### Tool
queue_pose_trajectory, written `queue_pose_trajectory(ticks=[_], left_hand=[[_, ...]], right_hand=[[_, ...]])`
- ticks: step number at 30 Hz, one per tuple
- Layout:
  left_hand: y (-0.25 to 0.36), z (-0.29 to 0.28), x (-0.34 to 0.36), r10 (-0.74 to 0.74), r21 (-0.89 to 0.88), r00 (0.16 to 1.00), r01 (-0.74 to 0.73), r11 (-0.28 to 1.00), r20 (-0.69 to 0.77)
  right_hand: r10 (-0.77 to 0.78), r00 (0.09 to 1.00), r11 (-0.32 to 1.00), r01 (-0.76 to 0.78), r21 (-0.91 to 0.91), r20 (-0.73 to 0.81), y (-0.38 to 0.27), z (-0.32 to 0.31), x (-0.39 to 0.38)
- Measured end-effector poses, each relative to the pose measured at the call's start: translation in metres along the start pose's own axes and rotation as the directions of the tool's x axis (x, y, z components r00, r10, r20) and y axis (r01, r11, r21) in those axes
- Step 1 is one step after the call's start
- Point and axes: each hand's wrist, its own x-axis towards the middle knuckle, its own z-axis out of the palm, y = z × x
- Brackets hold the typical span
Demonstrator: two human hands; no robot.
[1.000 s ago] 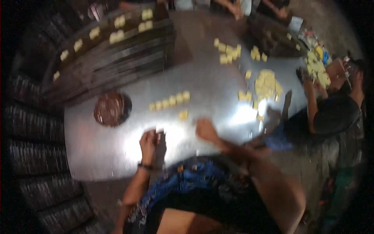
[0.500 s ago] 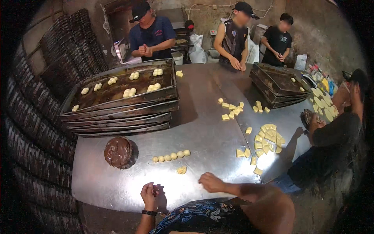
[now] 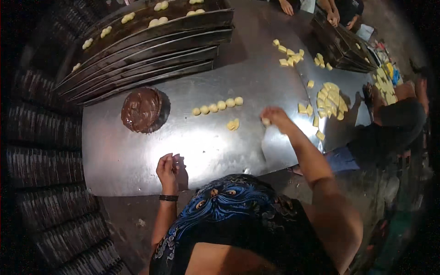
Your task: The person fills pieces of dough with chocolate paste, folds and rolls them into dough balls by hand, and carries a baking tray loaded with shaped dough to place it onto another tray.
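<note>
Bending over a steel table (image 3: 114, 160), I had my right hand (image 3: 274, 116) curled in narrowly on a pale dough ball (image 3: 266, 122), part of which showed at the fingertips; whether it touched the metal, I could not tell. My left hand (image 3: 167, 170) hung near the front edge, fingers bent toward the thumb, and I could not tell if anything lay between them. Left of the ball sat a lumpy dough piece (image 3: 233, 124), with a row of six dough balls (image 3: 222, 105) just beyond it, a round of glossy brown paste (image 3: 141, 110) farther left and cut dough pieces (image 3: 329, 98) off to the right. In my judgement, the hold called for a cupped palm and light, even pressure, since a hard pinch could have dented dough that looked so soft
</note>
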Motion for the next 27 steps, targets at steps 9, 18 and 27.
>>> queue_pose_trajectory(ticks=[9, 18, 27], left_hand=[[0.025, -0.035, 0.002, 0.005, 0.052, 0.999, -0.007, 0.999, 0.042], [0.020, 0.018, -0.006, -0.006, -0.021, 0.997, 0.004, 1.000, -0.075], [-0.027, 0.084, -0.032, 0.018, -0.178, 1.000, -0.018, 0.984, -0.001]], right_hand=[[0.021, 0.996, 0.676, -0.081, -0.732, -0.091, -0.050, 0.060, 0.071], [-0.549, 0.605, 0.066, 0.718, -0.693, 0.576, -0.006, 0.109, 0.002], [-0.517, 0.696, 0.365, 0.706, -0.607, 0.499, 0.004, 0.092, -0.006]])
